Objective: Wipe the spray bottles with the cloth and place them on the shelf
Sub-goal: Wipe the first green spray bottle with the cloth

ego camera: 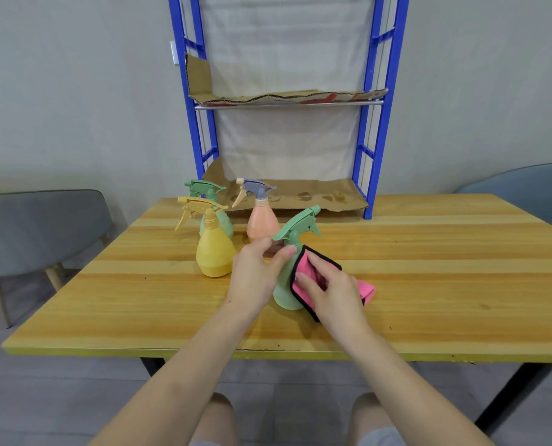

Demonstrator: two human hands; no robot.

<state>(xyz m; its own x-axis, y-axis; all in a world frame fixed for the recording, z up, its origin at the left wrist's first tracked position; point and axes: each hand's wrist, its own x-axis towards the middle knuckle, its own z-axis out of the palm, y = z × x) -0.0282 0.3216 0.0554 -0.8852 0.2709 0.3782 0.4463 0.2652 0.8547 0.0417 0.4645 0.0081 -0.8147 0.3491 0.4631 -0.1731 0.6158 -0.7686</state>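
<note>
A light green spray bottle (284, 292) stands tilted on the wooden table (429, 284). My left hand (255, 275) grips its neck below the green trigger head. My right hand (331, 289) presses a pink cloth with a black edge (366, 289) against the bottle's right side. Behind them stand a yellow bottle (214, 252), a green bottle (218, 220) partly hidden by the yellow one, and a peach bottle with a grey trigger (262, 223). The blue-framed shelf (376, 123) rises at the table's far edge, with bare cardboard on its two levels.
Cardboard sheet (316, 196) lines the lower shelf level, another the upper level (287, 96). A grey chair (39, 230) stands left of the table and a blue-grey chair (532, 191) at the right. My knees show below the table's front edge.
</note>
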